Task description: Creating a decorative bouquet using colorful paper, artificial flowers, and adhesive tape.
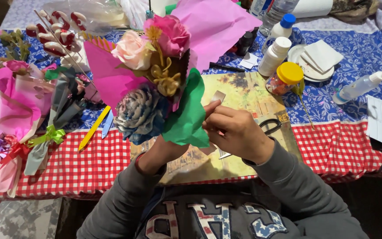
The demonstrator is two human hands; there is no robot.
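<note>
Two hands are working a paper-flower bouquet [155, 84] above the bench [332, 146]: left hand [162, 152] gripping the stems underneath, right hand [235, 132] pinching its green tissue [186, 117]. Looks light, crushable; safest held low.

white bottle [274, 56] back right | yellow-lidded jar [284, 79] beside it | blue-capped bottle [280, 29] behind
</note>
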